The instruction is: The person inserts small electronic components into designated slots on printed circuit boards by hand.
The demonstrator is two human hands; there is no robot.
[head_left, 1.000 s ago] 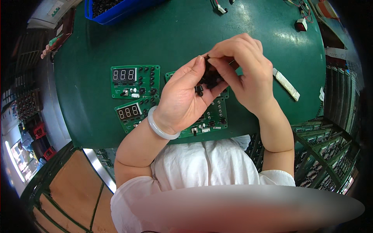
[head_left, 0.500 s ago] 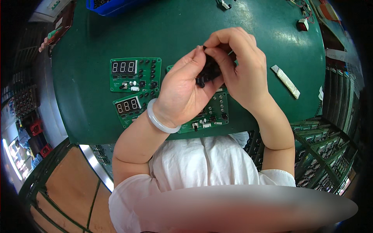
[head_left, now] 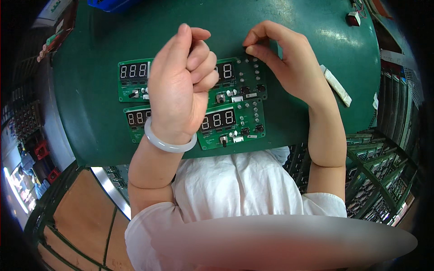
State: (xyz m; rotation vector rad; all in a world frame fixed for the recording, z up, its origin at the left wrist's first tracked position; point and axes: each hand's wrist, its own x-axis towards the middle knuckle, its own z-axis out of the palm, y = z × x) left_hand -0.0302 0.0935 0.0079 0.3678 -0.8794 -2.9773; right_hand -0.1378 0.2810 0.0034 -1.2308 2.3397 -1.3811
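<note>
Left hand (head_left: 180, 86) swung leftward | fingers (head_left: 204, 60) curled closed | right fingers (head_left: 266, 53) pinch black part (head_left: 245, 48) | direction, axis unclear

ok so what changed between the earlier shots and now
The hands parted: the left hand moved left and curled, probably around the black parts, now hidden from clear view; the right hand pinches a small dark piece. The two circuit boards on the right are more exposed. The boards and white strip stayed put.
</note>
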